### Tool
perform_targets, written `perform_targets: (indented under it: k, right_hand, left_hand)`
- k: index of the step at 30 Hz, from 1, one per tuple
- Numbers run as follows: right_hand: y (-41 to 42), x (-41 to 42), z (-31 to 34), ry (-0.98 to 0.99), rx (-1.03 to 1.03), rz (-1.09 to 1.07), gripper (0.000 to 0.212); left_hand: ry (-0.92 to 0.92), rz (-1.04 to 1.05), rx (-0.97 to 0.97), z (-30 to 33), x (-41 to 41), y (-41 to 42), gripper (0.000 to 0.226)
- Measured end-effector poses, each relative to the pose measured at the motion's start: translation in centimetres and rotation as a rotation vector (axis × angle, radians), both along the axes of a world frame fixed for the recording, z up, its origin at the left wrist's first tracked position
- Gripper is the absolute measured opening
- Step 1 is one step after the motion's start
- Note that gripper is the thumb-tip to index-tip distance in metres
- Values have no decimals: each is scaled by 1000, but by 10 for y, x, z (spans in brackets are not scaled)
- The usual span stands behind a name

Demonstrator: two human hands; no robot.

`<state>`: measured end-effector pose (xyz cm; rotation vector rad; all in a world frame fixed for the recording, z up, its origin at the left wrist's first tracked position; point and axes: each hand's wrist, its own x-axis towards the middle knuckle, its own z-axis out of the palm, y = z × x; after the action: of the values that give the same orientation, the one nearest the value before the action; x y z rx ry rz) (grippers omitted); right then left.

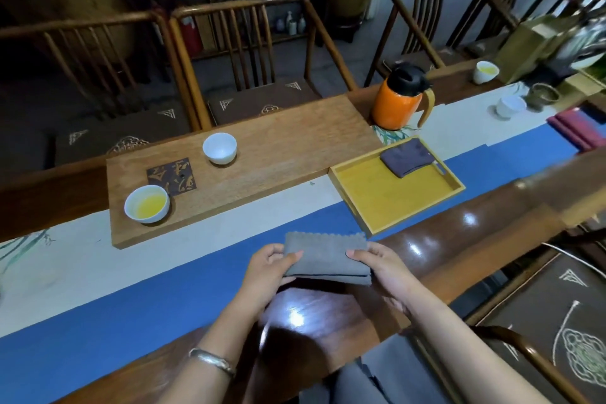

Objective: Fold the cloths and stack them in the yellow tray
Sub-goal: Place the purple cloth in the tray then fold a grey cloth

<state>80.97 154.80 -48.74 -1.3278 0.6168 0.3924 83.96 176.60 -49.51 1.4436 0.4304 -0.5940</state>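
A grey cloth (326, 257), folded into a flat rectangle with a scalloped far edge, is held just above the table's near side. My left hand (267, 269) grips its left end, thumb on top. My right hand (380, 267) grips its right end the same way. The yellow tray (377, 197) lies to the right and further away, on the blue runner. One dark purple-grey folded cloth (407, 157) rests in the tray's far corner.
A wooden tea board (262, 154) carries an empty white cup (219, 147), a cup of yellow tea (147, 204) and a dark coaster (172, 175). An orange thermos (398, 98) stands behind the tray. More cups (510, 106) and folded red cloths (577, 128) lie far right. Chairs line the far side.
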Motion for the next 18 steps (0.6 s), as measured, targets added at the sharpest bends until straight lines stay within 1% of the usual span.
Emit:
perform_targets:
  k: [2, 5, 6, 9, 11, 15, 18]
  right_hand:
    - [-14, 8, 0, -3, -62, -18, 28]
    - [-40, 24, -2, -20, -67, -51, 9]
    - [-50, 31, -3, -17, -64, -58, 7]
    - [-88, 57, -7, -1, -106, -37, 12]
    - [-115, 79, -9, 3, -149, -1, 17]
    - [-162, 131, -10, -17, -364, 105, 23]
    - [-188, 172, -16, -67, -515, 194, 23]
  left_hand:
    - [-15, 3, 8, 4, 6, -14, 25]
    - [-42, 4, 24, 9, 19, -40, 23]
    - [-48, 3, 37, 10, 24, -50, 21]
    - [-51, 19, 71, 9, 41, -84, 10]
    - [-44, 45, 79, 5, 56, -110, 11]
    - [-14, 128, 166, -9, 91, -161, 14]
    - [3, 136, 255, -22, 122, -195, 16]
